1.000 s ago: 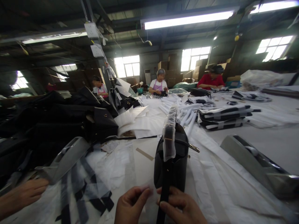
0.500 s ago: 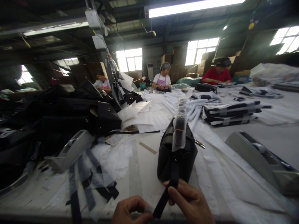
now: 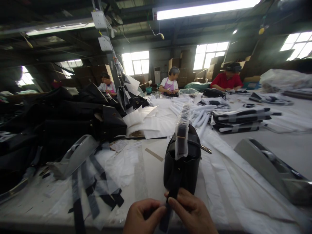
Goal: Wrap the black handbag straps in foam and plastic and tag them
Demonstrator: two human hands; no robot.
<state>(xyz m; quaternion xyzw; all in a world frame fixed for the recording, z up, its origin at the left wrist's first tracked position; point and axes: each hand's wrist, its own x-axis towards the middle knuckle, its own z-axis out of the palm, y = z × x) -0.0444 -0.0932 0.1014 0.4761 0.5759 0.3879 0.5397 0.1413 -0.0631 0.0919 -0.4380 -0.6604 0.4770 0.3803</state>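
A small black handbag (image 3: pixel 182 165) stands upright on the white table just in front of me. Its handle is wrapped in clear plastic film (image 3: pixel 181 136). A black strap (image 3: pixel 170 201) runs down from the bag toward me. My left hand (image 3: pixel 143 217) and my right hand (image 3: pixel 192 214) sit at the bottom edge of the view, both pinched on this strap, thumbs close together. Whether a bit of clear wrap lies between my fingers I cannot make out.
Two grey tape dispensers stand on the table, one at left (image 3: pixel 73 156) and one at right (image 3: pixel 270 167). Black bags (image 3: pixel 73 120) are piled at left. White paper sheets (image 3: pixel 148 123) and wrapped straps (image 3: pixel 240 119) lie further back. Three other people (image 3: pixel 170 85) work at the far end.
My left hand has come up and closed in on the strap beside my right hand. The other person's hand seen at the lower left a second ago is gone. The view tilted a little.
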